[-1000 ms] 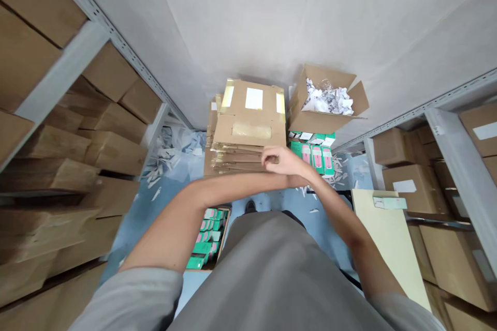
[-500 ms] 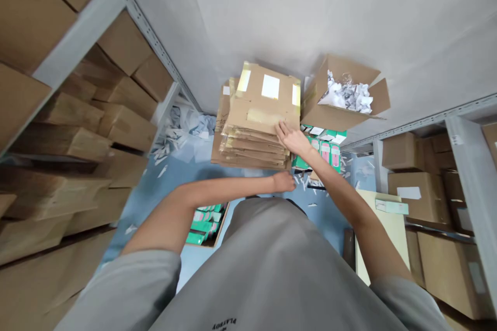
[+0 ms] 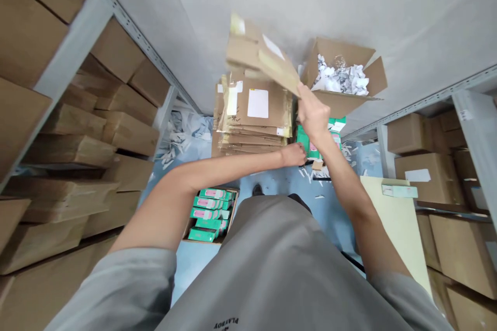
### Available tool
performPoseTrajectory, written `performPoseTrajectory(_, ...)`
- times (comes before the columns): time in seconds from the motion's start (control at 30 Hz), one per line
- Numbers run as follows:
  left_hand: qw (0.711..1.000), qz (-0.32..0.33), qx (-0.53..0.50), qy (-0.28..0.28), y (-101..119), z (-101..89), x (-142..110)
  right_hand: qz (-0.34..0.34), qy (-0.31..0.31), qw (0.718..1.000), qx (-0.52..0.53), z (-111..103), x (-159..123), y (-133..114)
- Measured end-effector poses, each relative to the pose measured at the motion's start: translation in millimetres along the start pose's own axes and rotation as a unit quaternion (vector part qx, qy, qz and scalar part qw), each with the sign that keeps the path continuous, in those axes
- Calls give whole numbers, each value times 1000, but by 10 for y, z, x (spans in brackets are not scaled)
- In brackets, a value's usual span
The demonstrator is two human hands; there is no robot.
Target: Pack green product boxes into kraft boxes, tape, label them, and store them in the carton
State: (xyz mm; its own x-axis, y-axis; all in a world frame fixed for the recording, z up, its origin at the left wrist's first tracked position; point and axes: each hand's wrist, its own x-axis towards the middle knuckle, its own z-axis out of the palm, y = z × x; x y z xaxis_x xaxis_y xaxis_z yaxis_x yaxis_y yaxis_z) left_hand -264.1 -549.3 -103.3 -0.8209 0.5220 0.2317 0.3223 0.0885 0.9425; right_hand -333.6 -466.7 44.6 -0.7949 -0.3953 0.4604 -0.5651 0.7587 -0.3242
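Observation:
My right hand (image 3: 312,114) grips a flattened cardboard box (image 3: 259,56) by its near corner and holds it tilted above a stack of flattened cardboard boxes (image 3: 252,119) on the blue floor. The lifted piece bears tape and a white label. My left hand (image 3: 295,154) reaches across my body with curled fingers, close to the stack's lower right corner; whether it holds anything is unclear.
An open carton of crumpled white paper (image 3: 340,80) stands right of the stack. Green and pink packs (image 3: 209,208) fill a box by my feet; more lie under my right hand. Metal shelves of brown cartons (image 3: 93,124) line both sides. A pale yellow board (image 3: 392,227) leans at right.
My right hand went from the stack's top sheet to lifting that flattened box up and away from the pile. My left hand stayed low by the stack's right corner.

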Motion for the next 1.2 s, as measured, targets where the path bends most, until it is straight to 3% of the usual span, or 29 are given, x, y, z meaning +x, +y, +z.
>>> performPoseTrajectory(0.07,992,39,84,-80,86,-25,116,45,113,992,32,-417,-116,-24)
performPoseTrajectory(0.13,971,59,171,-155,190,1,282,108,230,964,79,-854,-333,21)
performPoseTrajectory(0.23,928,44,229,-291,348,192,626,187,384,888,170,-1457,-850,264)
performPoseTrajectory(0.33,900,9,187,-395,456,597,1014,225,475,812,253,-1899,-1620,596)
performPoseTrajectory(0.5,891,-32,62,-448,478,1643,1530,353,571,681,293,-2199,-3251,920)
performPoseTrajectory(0.67,858,-166,-91,-478,503,2945,1853,477,653,526,263,-2230,-4916,1156)
performPoseTrajectory(0.77,855,-250,-116,-439,524,3679,2041,515,680,454,257,-2297,-5826,1303)
performPoseTrajectory(0.83,865,-276,-122,-401,511,4126,2227,531,688,422,257,-2381,-6342,1375)
performPoseTrajectory(0.9,869,-272,-119,-397,485,4576,2467,543,689,405,259,-2489,-6766,1429)
performPoseTrajectory(1.0,863,-299,-143,-381,469,5287,2811,561,670,412,259,-2657,-7242,1497)
performPoseTrajectory(1.13,840,-313,-195,-398,526,6090,2914,600,598,473,244,-2804,-7661,1610)
performPoseTrajectory(1.2,855,-278,-189,-395,551,6346,2797,618,562,506,214,-2820,-7815,1699)
